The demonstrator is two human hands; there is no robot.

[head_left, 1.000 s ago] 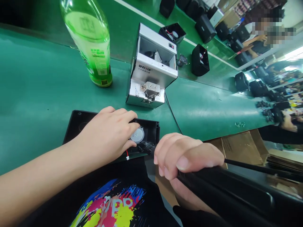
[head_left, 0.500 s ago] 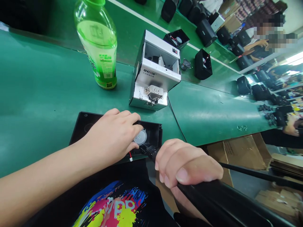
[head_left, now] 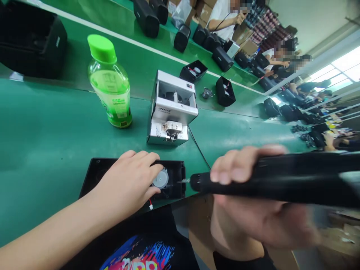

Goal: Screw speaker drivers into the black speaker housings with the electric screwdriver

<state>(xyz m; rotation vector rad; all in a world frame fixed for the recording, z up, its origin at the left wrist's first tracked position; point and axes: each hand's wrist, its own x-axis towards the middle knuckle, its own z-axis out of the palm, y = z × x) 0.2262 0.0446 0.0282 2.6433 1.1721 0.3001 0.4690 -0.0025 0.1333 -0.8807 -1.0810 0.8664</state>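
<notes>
Black plastic makes up the flat case (head_left: 94, 170) that lies at the near edge of the green belt (head_left: 42, 150). My left hand (head_left: 131, 182) lies on top of it with the fingers spread a little. It grips nothing, it just presses the case down. The fingertips sit by a round silver part (head_left: 160, 179) inside the right end of the case, and a thin red wire (head_left: 150, 204) pokes out at the near side.

My right hand (head_left: 253, 213) is wrapped tight around a long black screwdriver (head_left: 281, 180). Its small metal tip points left and hangs just beside the right wall of the case, close to the silver part.

The case looks light, stiff and smooth, so I think it could slide on the belt. A flat palm on top, or a pinch on its rim, seems the best hold. The silver part and the wire look easy to hurt, so not there.

Farther off stands a bottle (head_left: 111, 86) with a green cap, mostly full of green drink. Right of it is a silver box (head_left: 171, 112) with an open top. What is inside it I cannot tell. Far behind are small black boxes (head_left: 225, 92), open, with little parts and red wires in them
</notes>
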